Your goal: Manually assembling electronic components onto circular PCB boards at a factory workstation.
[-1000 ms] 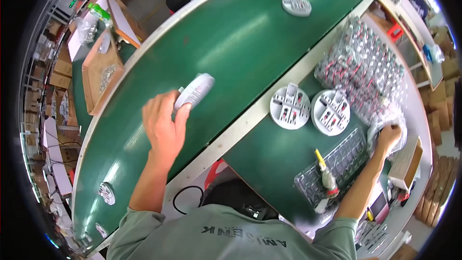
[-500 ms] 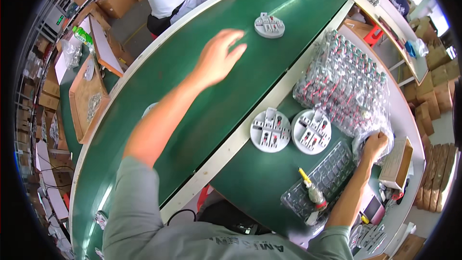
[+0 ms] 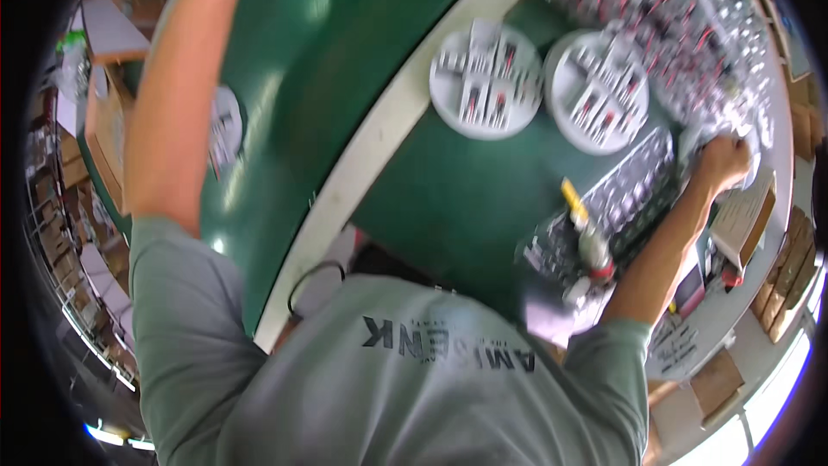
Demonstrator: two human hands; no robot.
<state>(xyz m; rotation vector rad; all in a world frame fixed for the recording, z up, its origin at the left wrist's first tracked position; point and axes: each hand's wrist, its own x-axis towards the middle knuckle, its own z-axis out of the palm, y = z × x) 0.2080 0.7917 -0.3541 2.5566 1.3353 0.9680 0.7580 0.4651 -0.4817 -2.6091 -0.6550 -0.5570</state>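
Observation:
My left forearm (image 3: 177, 95) stretches up over the green belt and leaves the picture at the top, so my left hand is out of sight. At the right, my right hand (image 3: 726, 160) is closed in a fist on the gathered end of a clear plastic bag (image 3: 690, 52). That bag is full of small parts with red wires. Left of it, two round white discs (image 3: 451, 91) with slotted tops and small red and black pieces lie side by side on the green tabletop (image 3: 448, 198). Another white disc (image 3: 226, 125) sits on the belt beside my left forearm.
A clear compartment tray (image 3: 642, 168) lies between the discs and my right forearm. On it rests a yellow-tipped handheld tool (image 3: 593, 246). Beyond that forearm stands an open carton (image 3: 743, 216). A pale rail (image 3: 366, 160) divides belt from tabletop.
The view has swung lower and nearer my body. My left hand has passed out at the top edge. My right hand still grips the bag.

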